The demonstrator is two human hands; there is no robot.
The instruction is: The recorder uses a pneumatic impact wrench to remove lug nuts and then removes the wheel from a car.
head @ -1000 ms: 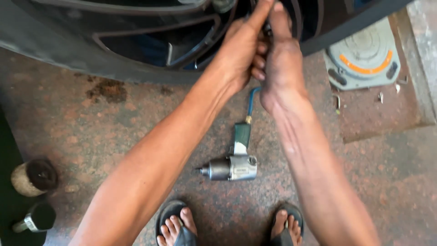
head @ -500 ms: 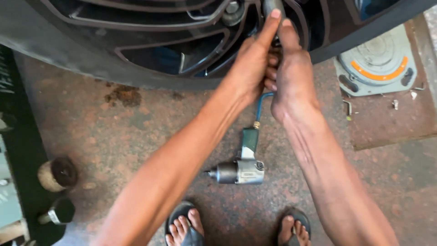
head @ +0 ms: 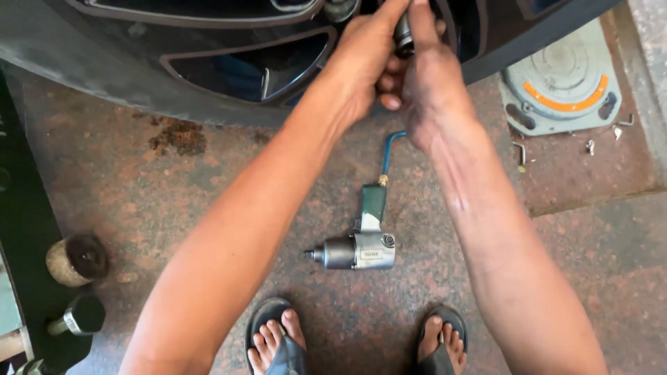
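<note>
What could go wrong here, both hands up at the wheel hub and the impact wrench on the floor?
1. The impact wrench and its blue hose lie just ahead of the sandalled feet: a likely trip or snag.
2. Toes are bare under the wheel; a dropped small dark part, gripped by left hand and right hand, could land on them.
</note>
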